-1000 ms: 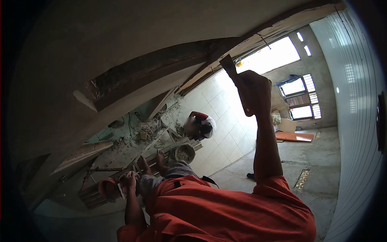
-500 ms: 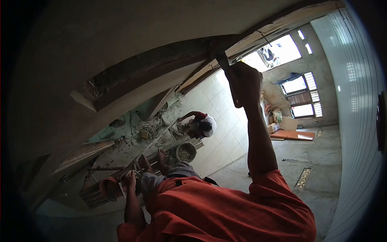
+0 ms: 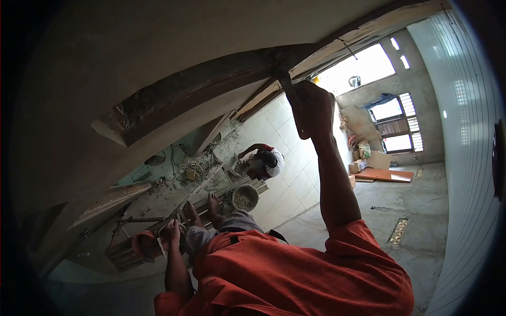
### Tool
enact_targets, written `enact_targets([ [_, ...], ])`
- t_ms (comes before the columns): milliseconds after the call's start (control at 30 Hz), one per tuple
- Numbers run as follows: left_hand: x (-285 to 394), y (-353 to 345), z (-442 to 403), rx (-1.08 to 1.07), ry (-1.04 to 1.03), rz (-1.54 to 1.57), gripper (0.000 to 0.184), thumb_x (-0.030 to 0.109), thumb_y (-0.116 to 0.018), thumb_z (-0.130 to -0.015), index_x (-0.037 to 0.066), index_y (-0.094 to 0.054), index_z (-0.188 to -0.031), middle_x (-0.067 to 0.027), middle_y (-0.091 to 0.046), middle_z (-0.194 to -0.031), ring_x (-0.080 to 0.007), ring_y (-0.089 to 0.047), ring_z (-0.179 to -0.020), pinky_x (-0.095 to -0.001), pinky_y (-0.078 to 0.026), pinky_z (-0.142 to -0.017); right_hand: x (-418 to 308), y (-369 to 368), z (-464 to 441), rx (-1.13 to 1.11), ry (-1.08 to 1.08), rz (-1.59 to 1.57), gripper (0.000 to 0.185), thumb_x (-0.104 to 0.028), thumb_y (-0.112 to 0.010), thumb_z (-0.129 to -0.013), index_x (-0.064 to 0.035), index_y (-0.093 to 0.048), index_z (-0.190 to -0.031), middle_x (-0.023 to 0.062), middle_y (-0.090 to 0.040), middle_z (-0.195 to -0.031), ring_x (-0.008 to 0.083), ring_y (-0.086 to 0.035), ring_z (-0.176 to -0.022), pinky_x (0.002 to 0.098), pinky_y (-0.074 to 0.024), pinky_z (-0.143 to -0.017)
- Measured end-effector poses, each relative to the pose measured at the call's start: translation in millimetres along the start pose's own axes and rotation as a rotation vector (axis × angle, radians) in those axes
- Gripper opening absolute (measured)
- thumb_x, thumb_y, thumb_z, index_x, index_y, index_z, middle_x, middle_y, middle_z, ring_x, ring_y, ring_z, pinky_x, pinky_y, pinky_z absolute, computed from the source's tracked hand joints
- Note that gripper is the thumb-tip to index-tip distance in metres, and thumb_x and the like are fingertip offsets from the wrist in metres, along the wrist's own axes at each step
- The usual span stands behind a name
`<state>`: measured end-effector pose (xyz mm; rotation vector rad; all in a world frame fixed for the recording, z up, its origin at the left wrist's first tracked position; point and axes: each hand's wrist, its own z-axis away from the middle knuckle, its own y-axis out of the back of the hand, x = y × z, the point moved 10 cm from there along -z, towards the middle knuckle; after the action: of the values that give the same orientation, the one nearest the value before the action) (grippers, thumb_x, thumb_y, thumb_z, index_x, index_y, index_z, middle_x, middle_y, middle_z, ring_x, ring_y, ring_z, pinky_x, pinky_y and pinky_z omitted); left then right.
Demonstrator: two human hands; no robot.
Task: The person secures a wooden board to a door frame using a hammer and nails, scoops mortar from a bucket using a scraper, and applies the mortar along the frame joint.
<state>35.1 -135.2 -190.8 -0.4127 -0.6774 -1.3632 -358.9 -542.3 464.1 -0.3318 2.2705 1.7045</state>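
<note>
My right hand (image 3: 314, 108) is raised and closed around what looks like a putty knife (image 3: 285, 80). Its flat dark blade reaches the corner where a long curved recess (image 3: 200, 84) meets the edge of the wall panel. Low on the left, my left hand (image 3: 171, 233) is closed on a thin pale flat piece (image 3: 162, 247), mostly hidden by the fingers. Just beyond that hand is a reddish bucket (image 3: 143, 245) on a slatted wooden stand (image 3: 120, 259).
Below, a co-worker (image 3: 269, 160) bends beside a bucket of mortar-like material (image 3: 244, 197). My bare feet (image 3: 212, 203) are on planks above the floor. Tangled cable (image 3: 197, 167) and rubble lie nearby. An orange board (image 3: 387, 175) rests on the floor at right.
My right hand and the blade have shifted slightly left. The left hand stays almost in place. The co-worker below has moved a little.
</note>
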Motion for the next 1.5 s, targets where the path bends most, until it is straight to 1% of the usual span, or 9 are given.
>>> enact_targets([
  [133,-13,2,-3,-0.093,0.026,-0.105,0.038,0.034,-0.057,-0.104,0.004,-0.065,-0.125,-0.0046,-0.071,-0.093,-0.0123,-0.065,-0.073,-0.0295,-0.052,-0.066,6,-8,-5,0.023,-0.012,-0.06,0.033,-0.035,-0.073,-0.095,-0.0044,-0.074,-0.083,0.0104,-0.071,-0.068,0.0232,-0.068,-0.057,0.0355,-0.0522,-0.061],
  [367,3,11,22,0.014,0.09,0.011,0.026,0.031,-0.058,-0.104,0.007,-0.066,-0.1,-0.0018,-0.069,-0.087,-0.0102,-0.062,-0.07,-0.0275,-0.047,-0.063,15,27,18,0.054,-0.027,0.026,0.037,-0.033,-0.075,-0.095,-0.0018,-0.07,-0.075,0.0083,-0.062,-0.058,0.0201,-0.053,-0.049,0.0364,-0.0459,-0.056],
  [467,8,8,26,0.027,0.088,-0.006,0.024,0.03,-0.057,-0.104,0.009,-0.064,-0.097,-0.0004,-0.066,-0.086,-0.0099,-0.06,-0.068,-0.0271,-0.046,-0.062,14,28,18,0.019,-0.104,-0.061,0.032,-0.031,-0.077,-0.093,-0.0026,-0.072,-0.078,0.0088,-0.065,-0.061,0.0205,-0.059,-0.051,0.0348,-0.0484,-0.058],
  [600,22,-1,23,-0.021,0.103,0.026,0.022,0.029,-0.057,-0.104,0.01,-0.062,-0.096,0.0007,-0.062,-0.083,-0.0105,-0.057,-0.069,-0.0267,-0.044,-0.064,-4,17,4,-0.006,0.044,0.003,0.024,-0.028,-0.076,-0.092,-0.0047,-0.076,-0.087,0.0105,-0.073,-0.07,0.0226,-0.071,-0.061,0.034,-0.0543,-0.063],
  [1100,-15,1,1,-0.006,0.057,-0.018,0.029,0.035,-0.058,-0.103,0.009,-0.069,-0.102,0.0006,-0.068,-0.085,-0.0089,-0.06,-0.066,-0.0281,-0.046,-0.057,-9,44,10,-0.008,0.02,-0.068,0.023,-0.028,-0.076,-0.092,-0.0054,-0.078,-0.089,0.0097,-0.075,-0.074,0.021,-0.072,-0.065,0.0351,-0.0547,-0.065],
  [1233,6,0,4,-0.003,0.013,-0.109,0.032,0.038,-0.058,-0.103,0.009,-0.072,-0.104,-0.0017,-0.072,-0.087,-0.0094,-0.063,-0.065,-0.028,-0.048,-0.055,-14,30,-13,0.026,0.048,-0.032,0.042,-0.041,-0.07,-0.098,-0.0046,-0.073,-0.077,0.0081,-0.066,-0.061,0.0201,-0.06,-0.052,0.0366,-0.05,-0.06],
  [1367,4,-3,-9,0.036,0.002,-0.067,0.029,0.036,-0.06,-0.103,0.01,-0.071,-0.107,-0.0001,-0.07,-0.085,-0.0077,-0.059,-0.062,-0.0266,-0.045,-0.052,-18,41,-15,0.006,-0.01,0.02,0.043,-0.041,-0.07,-0.098,-0.0047,-0.073,-0.075,0.0082,-0.066,-0.061,0.02,-0.06,-0.052,0.0365,-0.05,-0.06],
  [1433,-2,-1,-15,0.008,0.026,-0.024,0.039,0.038,-0.057,-0.103,0.003,-0.071,-0.112,-0.0052,-0.072,-0.09,-0.0145,-0.066,-0.075,-0.0313,-0.05,-0.068,-11,51,-5,0.0,-0.036,0.075,0.042,-0.041,-0.071,-0.097,-0.0043,-0.074,-0.077,0.0081,-0.068,-0.063,0.0199,-0.063,-0.054,0.036,-0.0511,-0.061],
  [1500,-2,6,-19,0.008,0.062,-0.109,0.037,0.037,-0.056,-0.102,0.003,-0.071,-0.102,-0.0056,-0.072,-0.089,-0.0151,-0.066,-0.072,-0.0324,-0.05,-0.066,3,64,15,0.05,-0.032,0.013,0.041,-0.042,-0.072,-0.096,-0.0042,-0.075,-0.079,0.0084,-0.07,-0.066,0.0201,-0.065,-0.056,0.0359,-0.0521,-0.062],
])
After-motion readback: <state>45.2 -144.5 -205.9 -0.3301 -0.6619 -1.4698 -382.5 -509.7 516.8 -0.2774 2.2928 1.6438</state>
